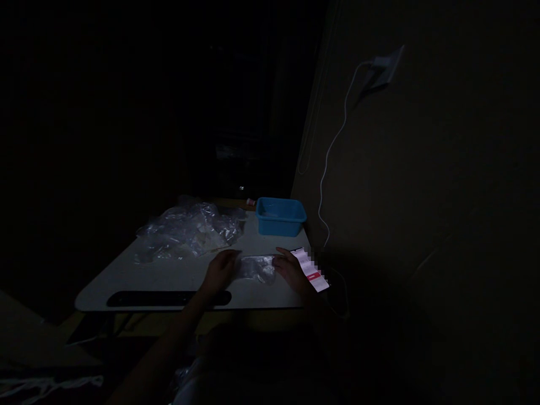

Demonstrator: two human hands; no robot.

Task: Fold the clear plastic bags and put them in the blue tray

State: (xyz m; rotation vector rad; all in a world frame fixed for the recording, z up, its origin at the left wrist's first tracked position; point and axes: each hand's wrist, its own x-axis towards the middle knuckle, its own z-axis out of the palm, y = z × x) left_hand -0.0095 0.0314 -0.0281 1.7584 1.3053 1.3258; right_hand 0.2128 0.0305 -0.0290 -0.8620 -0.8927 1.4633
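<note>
A small clear plastic bag (pixel 256 268) is stretched between my two hands, just above the white table (pixel 169 275). My left hand (pixel 219 271) is closed on the bag's left end. At the bag's right end, my right hand (pixel 290 269) pinches it, with one finger extended along the top edge. A heap of crumpled clear plastic bags (pixel 194 228) lies at the table's back left. The light is dim, and fine detail of the fingers is hard to see.
A blue plastic basin (pixel 280 218) stands at the back right, beside a small pinkish item (pixel 250 202). A lit phone (pixel 310 270) lies at the right edge. A white cable (pixel 326 163) hangs from a wall outlet (pixel 386 67). The front edge has a dark slot (pixel 152 298).
</note>
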